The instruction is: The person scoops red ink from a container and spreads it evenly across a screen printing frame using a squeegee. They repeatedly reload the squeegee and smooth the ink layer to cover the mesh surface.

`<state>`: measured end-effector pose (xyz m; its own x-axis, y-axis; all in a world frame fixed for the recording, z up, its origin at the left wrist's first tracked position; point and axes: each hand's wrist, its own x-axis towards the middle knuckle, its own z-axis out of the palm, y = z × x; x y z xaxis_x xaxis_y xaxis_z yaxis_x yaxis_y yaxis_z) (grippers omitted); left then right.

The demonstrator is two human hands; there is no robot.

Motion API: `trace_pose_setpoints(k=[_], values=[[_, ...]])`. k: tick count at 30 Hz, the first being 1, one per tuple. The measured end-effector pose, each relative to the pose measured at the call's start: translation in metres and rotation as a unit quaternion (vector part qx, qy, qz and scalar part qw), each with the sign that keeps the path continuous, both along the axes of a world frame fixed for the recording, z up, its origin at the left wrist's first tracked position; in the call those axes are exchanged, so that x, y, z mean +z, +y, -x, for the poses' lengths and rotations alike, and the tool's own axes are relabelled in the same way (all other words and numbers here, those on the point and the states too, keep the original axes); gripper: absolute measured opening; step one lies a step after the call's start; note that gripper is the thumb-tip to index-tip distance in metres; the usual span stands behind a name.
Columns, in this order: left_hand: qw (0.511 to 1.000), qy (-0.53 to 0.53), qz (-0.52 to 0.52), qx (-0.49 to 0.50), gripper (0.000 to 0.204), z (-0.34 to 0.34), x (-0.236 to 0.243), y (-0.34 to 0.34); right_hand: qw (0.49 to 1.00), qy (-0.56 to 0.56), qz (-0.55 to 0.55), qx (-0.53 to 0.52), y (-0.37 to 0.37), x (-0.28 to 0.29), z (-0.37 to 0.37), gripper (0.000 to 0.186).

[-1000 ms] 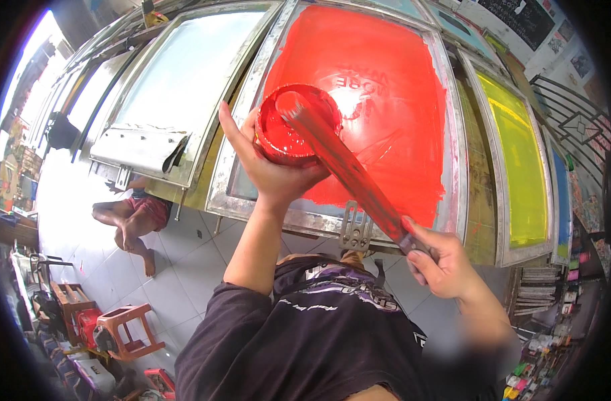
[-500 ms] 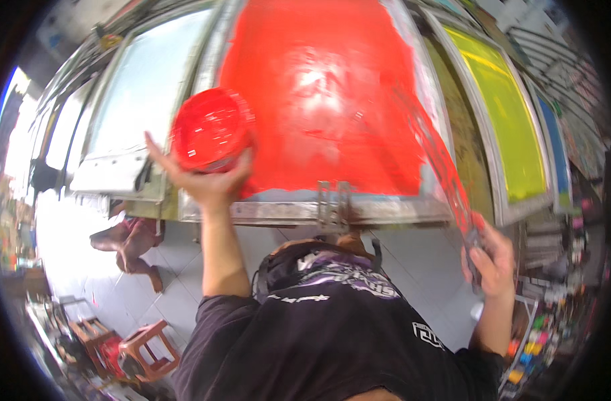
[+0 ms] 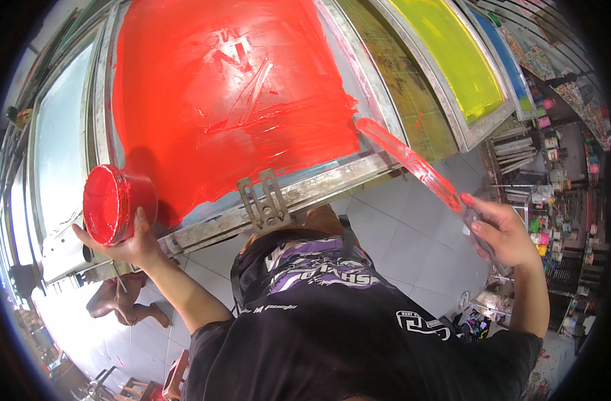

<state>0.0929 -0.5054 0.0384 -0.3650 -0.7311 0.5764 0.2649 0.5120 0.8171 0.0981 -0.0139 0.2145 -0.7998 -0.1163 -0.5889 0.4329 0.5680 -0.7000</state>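
My left hand (image 3: 137, 246) is closed round the underside of a tub of red ink (image 3: 140, 194), tilted with its mouth to the left, over the near left corner of a printing screen (image 3: 319, 182). Thick red ink (image 3: 185, 120) coats most of the mesh, with streaks and ridges in its middle and near part. In my right hand (image 3: 505, 234) is the dark handle of an ink spatula (image 3: 419, 167). Its long blade, smeared red, points up and left, with the tip at the screen's near right edge. Red ink also marks a right fingertip.
A metal hinge clamp (image 3: 265, 200) sits on the screen's near bar. To the right lie a yellow-inked screen (image 3: 456, 60) and a blue one (image 3: 499, 47); a pale screen (image 3: 61, 127) is at left. Another person's legs (image 3: 128, 301) show below it. Shelves of small containers (image 3: 553, 200) stand at right.
The view has turned, shifting the screens leftward. The tub now tips further sideways and sits lower left. The spatula blade has come off the ink's right side toward the near right edge.
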Motion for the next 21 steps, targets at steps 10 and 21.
trace_pose_setpoints(k=[10,21], values=[[1.000,0.003,0.000,0.014,0.111,0.001,-0.003,0.000,0.997,-0.059,-0.051,-0.002,-0.012,-0.010,0.020,0.047],[0.998,-0.022,0.022,0.053,0.112,0.002,-0.002,0.002,0.995,-0.070,-0.065,0.041,-0.022,-0.014,0.064,0.047]])
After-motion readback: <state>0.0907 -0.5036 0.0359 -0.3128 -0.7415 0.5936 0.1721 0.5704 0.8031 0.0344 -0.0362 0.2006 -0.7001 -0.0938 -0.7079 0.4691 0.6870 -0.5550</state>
